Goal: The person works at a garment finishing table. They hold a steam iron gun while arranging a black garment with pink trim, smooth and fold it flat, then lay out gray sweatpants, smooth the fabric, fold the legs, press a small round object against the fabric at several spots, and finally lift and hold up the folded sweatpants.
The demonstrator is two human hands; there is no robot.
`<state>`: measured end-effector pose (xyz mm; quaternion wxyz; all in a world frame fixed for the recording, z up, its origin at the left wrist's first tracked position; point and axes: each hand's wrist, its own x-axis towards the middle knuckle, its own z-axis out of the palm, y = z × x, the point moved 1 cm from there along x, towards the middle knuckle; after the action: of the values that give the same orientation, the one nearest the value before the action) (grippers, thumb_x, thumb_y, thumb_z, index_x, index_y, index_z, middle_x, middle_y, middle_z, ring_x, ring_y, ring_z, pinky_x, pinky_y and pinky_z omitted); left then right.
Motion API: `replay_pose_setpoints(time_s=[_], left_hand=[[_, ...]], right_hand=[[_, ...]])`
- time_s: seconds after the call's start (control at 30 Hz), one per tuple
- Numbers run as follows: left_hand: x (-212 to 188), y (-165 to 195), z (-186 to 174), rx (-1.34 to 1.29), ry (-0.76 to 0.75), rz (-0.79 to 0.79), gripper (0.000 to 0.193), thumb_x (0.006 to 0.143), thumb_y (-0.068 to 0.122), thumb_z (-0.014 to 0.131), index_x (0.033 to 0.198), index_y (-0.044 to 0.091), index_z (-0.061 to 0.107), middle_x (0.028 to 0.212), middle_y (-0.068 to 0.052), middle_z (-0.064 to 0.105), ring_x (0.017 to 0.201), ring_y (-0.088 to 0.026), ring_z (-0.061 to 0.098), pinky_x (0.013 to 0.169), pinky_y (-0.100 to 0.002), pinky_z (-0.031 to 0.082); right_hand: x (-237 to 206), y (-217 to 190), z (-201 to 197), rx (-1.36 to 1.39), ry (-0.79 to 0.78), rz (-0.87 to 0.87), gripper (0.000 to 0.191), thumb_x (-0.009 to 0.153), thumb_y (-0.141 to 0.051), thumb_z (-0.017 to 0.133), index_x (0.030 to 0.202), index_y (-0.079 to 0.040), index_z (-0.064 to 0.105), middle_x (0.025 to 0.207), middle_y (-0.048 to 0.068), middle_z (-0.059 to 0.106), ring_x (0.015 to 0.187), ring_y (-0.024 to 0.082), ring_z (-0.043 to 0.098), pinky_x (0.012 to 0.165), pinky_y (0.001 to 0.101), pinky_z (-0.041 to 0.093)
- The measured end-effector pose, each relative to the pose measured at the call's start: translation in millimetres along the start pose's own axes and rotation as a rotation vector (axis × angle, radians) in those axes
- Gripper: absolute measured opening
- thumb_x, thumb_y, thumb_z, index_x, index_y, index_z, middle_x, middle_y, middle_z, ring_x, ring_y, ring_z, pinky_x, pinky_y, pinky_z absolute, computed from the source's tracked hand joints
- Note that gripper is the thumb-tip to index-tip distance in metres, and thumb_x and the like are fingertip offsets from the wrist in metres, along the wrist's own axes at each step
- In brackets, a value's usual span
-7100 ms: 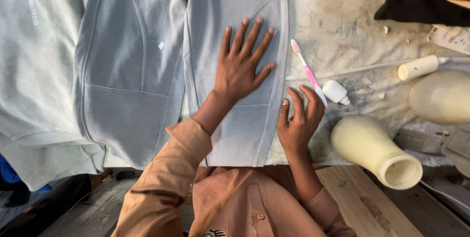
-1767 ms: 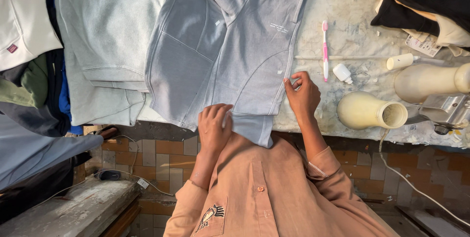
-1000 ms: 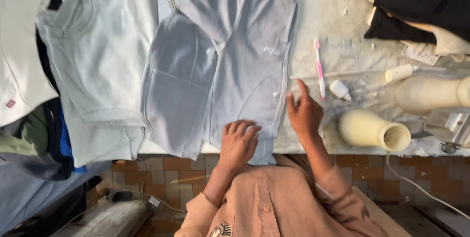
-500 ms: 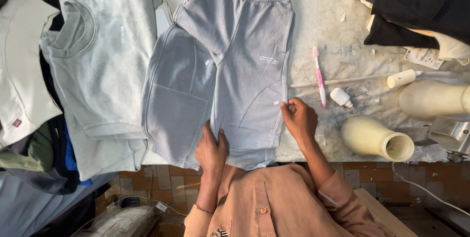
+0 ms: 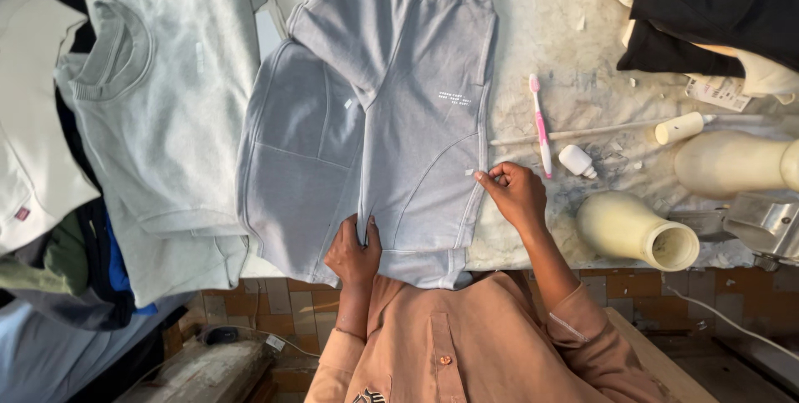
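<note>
Grey sweat shorts (image 5: 408,111) lie flat on a white padded table (image 5: 574,37), waistband at the far end, one leg partly folded over the other. My left hand (image 5: 354,249) pinches the inner edge of the leg near the hem at the table's front. My right hand (image 5: 516,193) pinches the outer side seam of the same leg, fingertips closed on the fabric.
A pale grey sweatshirt (image 5: 158,120) and more stacked clothes lie to the left. A pink toothbrush (image 5: 539,124), a small white bottle (image 5: 576,160), a thin rod, cream vase-like forms (image 5: 637,232) and dark folded garments (image 5: 707,12) sit to the right.
My view has pulled back, so the whole shorts show now. My left hand slid from flat on the leg to the inner edge near the hem; my right hand stays on the side seam.
</note>
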<state>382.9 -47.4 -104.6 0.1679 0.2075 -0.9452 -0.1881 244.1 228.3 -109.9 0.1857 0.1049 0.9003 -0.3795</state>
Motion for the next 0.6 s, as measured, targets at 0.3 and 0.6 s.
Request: replay_pose_setpoints(time_s=[0.3, 0.6], left_hand=[[-2, 59, -45, -0.280, -0.434, -0.029, 0.035, 0.093, 0.029, 0.072, 0.119, 0.005, 0.068, 0.087, -0.012, 0.071, 0.075, -0.029, 0.069, 0.068, -0.040, 0.054], [-35, -24, -112, 0.081, -0.034, -0.211, 0.042, 0.095, 0.034, 0.070, 0.127, 0.008, 0.063, 0.123, -0.011, 0.067, 0.113, -0.029, 0.062, 0.094, -0.046, 0.045]], right_hand=[[-3, 17, -15, 0.303, 0.288, -0.066, 0.027, 0.095, -0.027, 0.080, 0.088, -0.003, 0.069, 0.062, 0.000, 0.053, 0.057, 0.009, 0.042, 0.053, 0.0306, 0.032], [-63, 5, -22, -0.006, 0.200, 0.013, 0.041, 0.087, -0.053, 0.072, 0.091, -0.012, 0.074, 0.064, 0.000, 0.064, 0.057, 0.016, 0.061, 0.057, 0.0361, 0.045]])
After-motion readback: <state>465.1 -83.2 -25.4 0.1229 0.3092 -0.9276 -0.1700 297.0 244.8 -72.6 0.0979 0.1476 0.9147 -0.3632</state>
